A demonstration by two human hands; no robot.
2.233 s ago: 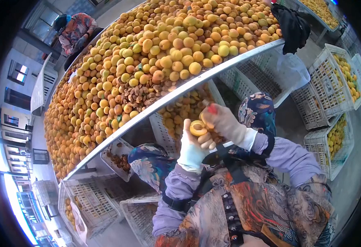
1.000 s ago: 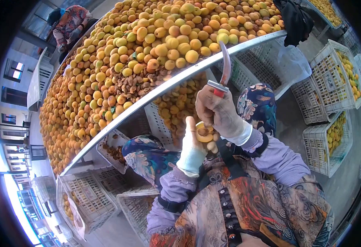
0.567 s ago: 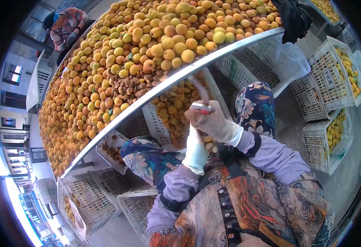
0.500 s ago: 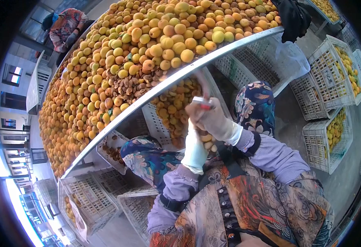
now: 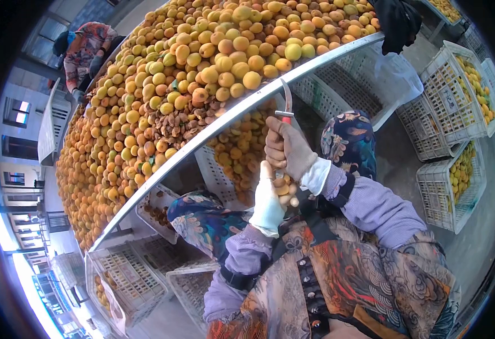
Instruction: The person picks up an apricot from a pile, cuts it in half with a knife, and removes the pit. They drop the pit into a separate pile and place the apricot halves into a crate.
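My right hand [image 5: 289, 147], in a brown-stained glove with a white cuff, is closed round the red handle of a small knife [image 5: 287, 100]. The curved blade points up and away, near the metal rim of the fruit table. Just below it, my left hand [image 5: 268, 198] wears a white glove and has its fingers curled round an apricot [image 5: 281, 182], mostly hidden by the fingers. Beyond both hands, a white crate [image 5: 216, 172] between my knees holds apricot pieces [image 5: 237, 148].
A big heap of apricots [image 5: 163, 85] fills the metal-rimmed table [image 5: 202, 135], with a patch of brown pits [image 5: 179, 123]. Stacked crates [image 5: 451, 113] stand right, more crates [image 5: 129, 277] lower left. A black cloth [image 5: 397, 25] hangs at the corner. Another person [image 5: 86, 53] bends over the far side.
My right hand has come to rest slightly lower and apart from the left, and the knife blade, blurred before, shows clearly. The far person's arm has reached lower.
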